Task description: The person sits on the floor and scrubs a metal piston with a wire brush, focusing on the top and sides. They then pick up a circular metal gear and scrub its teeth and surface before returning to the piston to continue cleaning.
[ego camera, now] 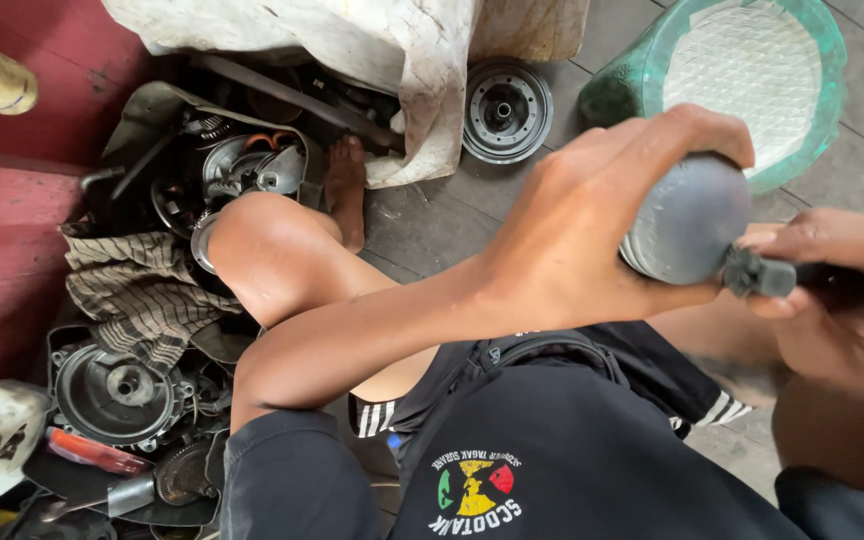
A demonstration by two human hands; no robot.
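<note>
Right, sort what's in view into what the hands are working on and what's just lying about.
In hand:
- left hand wrapped over a grey rounded part
- right hand gripping a dark tool set against that part

Lying about:
- round metal pulley on the floor
- striped cloth
- dark round housing
- green basin
- dirty white sheet

right hand (842, 300) cut off by edge, grey part (687, 220) half hidden
</note>
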